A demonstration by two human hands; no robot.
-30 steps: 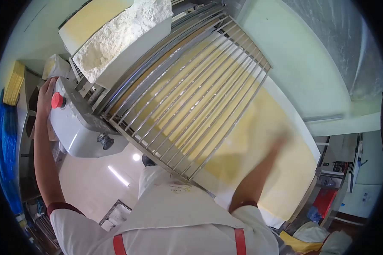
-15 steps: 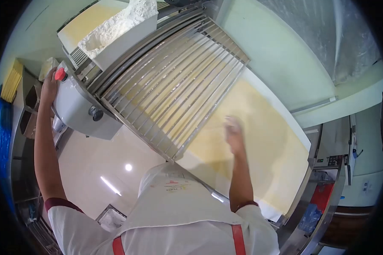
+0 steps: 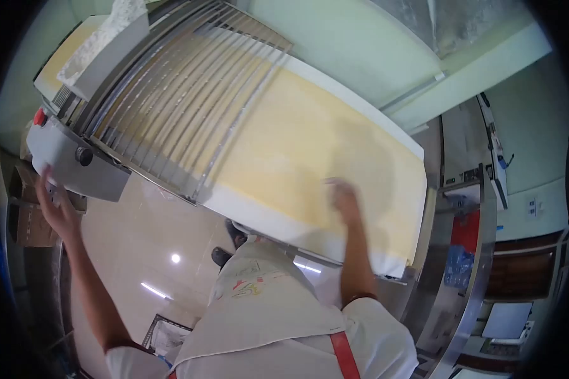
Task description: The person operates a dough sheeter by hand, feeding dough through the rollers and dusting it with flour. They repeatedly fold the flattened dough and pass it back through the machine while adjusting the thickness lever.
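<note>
A wide pale-yellow sheet of dough [image 3: 284, 139] lies flat along the white belt of a dough sheeter [image 3: 392, 260]. Over it is my right hand [image 3: 344, 197], slightly blurred, with a finger stretched out to the left and nothing visible in it. Its shadow falls on the dough. My left hand [image 3: 60, 211] is in the air beside the sheeter's grey side housing [image 3: 82, 167], fingers apart and holding nothing. On that housing sit a red push button [image 3: 40, 117] and a black knob [image 3: 83, 156]. A metal bar guard [image 3: 189, 104] covers the dough's left part.
A flour-filled trough [image 3: 104, 44] sits atop the sheeter, with more dough on its far side. Cardboard boxes [image 3: 35, 224] stand at the left. A steel counter [image 3: 468, 303] runs along the right, with blue plastic [image 3: 458, 265] on it. A crate [image 3: 164, 335] stands on the floor.
My left hand has come off the housing near the red button and moved down, fingers spread. My right hand stays over the dough, nearer its right end. The view has swung right.
</note>
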